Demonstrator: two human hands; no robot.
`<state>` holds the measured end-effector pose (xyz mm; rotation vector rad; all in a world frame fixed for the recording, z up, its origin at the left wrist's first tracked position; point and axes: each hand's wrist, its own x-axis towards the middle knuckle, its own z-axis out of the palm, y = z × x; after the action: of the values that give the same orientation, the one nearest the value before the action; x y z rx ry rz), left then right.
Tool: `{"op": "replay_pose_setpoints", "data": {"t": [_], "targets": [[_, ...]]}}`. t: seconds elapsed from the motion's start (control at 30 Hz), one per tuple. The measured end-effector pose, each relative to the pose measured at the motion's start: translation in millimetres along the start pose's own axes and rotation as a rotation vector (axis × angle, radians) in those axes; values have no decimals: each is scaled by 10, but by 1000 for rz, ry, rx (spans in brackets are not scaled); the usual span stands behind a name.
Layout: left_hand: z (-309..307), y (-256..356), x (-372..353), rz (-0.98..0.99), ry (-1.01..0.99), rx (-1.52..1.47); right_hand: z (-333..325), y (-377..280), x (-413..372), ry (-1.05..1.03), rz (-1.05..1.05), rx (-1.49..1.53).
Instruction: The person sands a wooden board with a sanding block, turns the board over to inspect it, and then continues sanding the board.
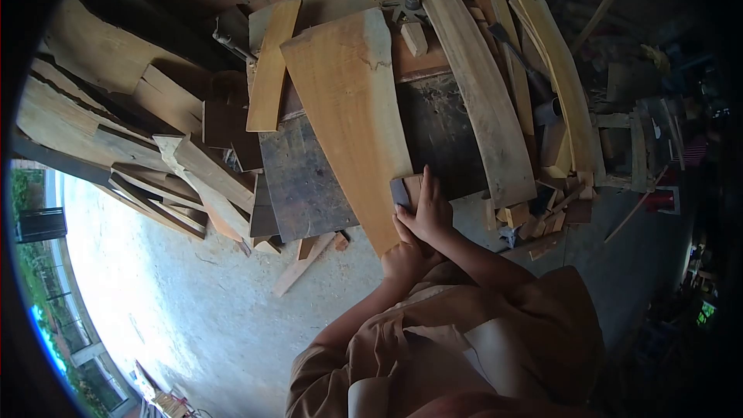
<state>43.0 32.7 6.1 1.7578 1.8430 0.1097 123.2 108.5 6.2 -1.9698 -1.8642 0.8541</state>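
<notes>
The right hand [430,213] is closed over a small block [402,190], probably a sanding block, and presses it on the near end of the wide plank [348,108] lying on the workbench [306,182]. The left hand [404,260] is curled just below it, but its grip cannot be told. The work probably goes best with the block flat and the plank steady.

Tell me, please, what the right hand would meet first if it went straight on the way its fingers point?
The right hand rests on a small block at the wide plank. Straight on, it would slide along that plank's edge, and the way looks free until the brown board at the far end, though depth is unclear.
</notes>
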Motion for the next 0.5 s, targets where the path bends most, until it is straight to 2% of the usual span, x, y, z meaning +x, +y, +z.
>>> {"op": "replay_pose_setpoints", "data": {"t": [0.1, 0.13, 0.2, 0.23, 0.27, 0.3, 0.33, 0.4, 0.5], "targets": [[-397, 30, 702, -2, -82, 68, -62, -144, 726, 76, -50, -8], [-543, 41, 1013, 6, -25, 71, -131, -264, 1083, 60, -37, 5], [-909, 70, 1766, 8, 44, 97, -120, -395, 1906, 197, -137, -67], [-1107, 92, 2161, -1, 52, 115, -250, -585, 2315, 135, -69, -77], [-1304, 111, 2550, -7, 90, 131, -136, -585, 2819, 350, -201, -169], [-1484, 126, 2921, -11, 127, 146, -294, -766, 3193, 236, -144, -95], [-1662, 123, 3279, -12, 133, 161, -278, -846, 3618, 289, -153, -124], [-1894, 155, 3766, -11, 153, 181, -536, -1153, 4077, 125, -54, -156], [-1940, 158, 3900, -59, 142, 198, -505, -1182, 4250, 141, -102, -185]]}}
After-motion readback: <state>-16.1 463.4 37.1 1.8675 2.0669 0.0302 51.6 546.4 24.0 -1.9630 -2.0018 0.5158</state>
